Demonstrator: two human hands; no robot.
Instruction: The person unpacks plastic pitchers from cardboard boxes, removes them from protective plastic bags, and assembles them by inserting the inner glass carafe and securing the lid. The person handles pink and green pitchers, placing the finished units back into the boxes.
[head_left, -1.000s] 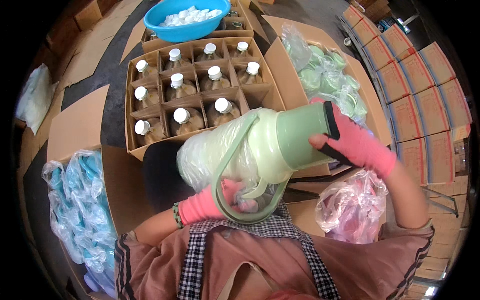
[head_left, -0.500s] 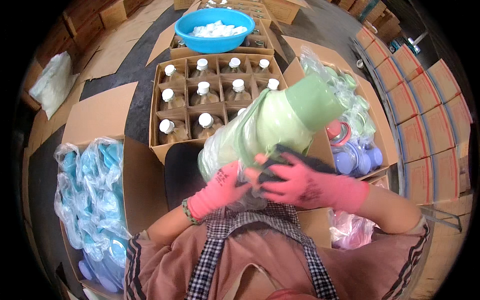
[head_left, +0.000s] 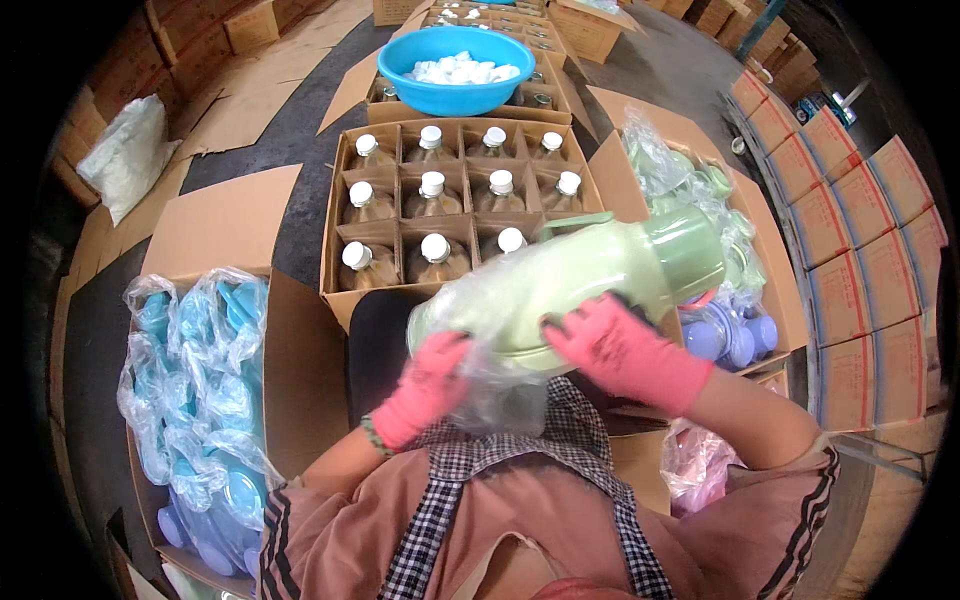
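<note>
A pale green thermos flask (head_left: pixel 575 265) lies tilted across my lap, its darker green cap (head_left: pixel 690 250) up to the right. Clear plastic bag (head_left: pixel 505 395) covers its lower left part and hangs loose below. My left hand (head_left: pixel 430 388), in a pink glove with dark fingertips, is closed on the bag near the flask's base, partly blurred. My right hand (head_left: pixel 630 355), gloved alike, holds the flask's near side below the cap, fingers curved against the body. The underside of the flask is hidden.
Ahead stands a divided carton (head_left: pixel 335 250) of white-capped bottles. Behind it, a blue basin (head_left: pixel 400 85) holds small white pieces. An open carton (head_left: pixel 310 370) of bagged blue flasks is left; another carton (head_left: pixel 785 280) with green and purple ones is right. Stacked boxes (head_left: pixel 840 275) line the far right.
The flask has turned flatter, its cap lowering to the right. My right hand has moved slightly right and settled on the body; my left hand has gone lower. The view has shifted slightly.
</note>
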